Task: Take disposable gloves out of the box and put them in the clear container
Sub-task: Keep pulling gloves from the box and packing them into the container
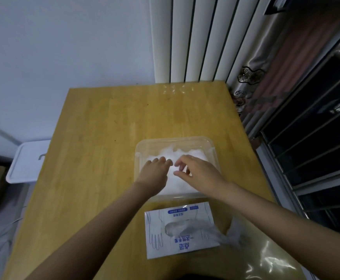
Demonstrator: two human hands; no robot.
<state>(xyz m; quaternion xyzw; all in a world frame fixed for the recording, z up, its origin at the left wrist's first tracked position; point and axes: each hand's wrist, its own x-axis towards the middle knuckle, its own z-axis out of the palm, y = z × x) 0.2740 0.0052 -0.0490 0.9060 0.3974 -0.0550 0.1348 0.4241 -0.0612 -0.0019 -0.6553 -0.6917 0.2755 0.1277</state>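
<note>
A clear plastic container [185, 140] stands on the wooden table, filled with a heap of translucent white gloves [191, 153]. My left hand [155, 171] lies over the heap with fingers stretched flat, pressing down on it. My right hand [195, 168] hovers over the gloves beside it, fingers loosely curled and nothing visibly pinched. Nearer to me lies the white glove box [177, 231] with blue print, its oval opening showing gloves. A loose clear glove [228, 237] trails out from the box to the right.
The wooden table [104, 138] stretches away to a white wall and a white radiator [195, 37]. A white plastic stool [28, 160] stands left of the table. Dark shelving [316, 138] and a curtain stand on the right. Clear plastic film [274, 263] lies at the table's near right.
</note>
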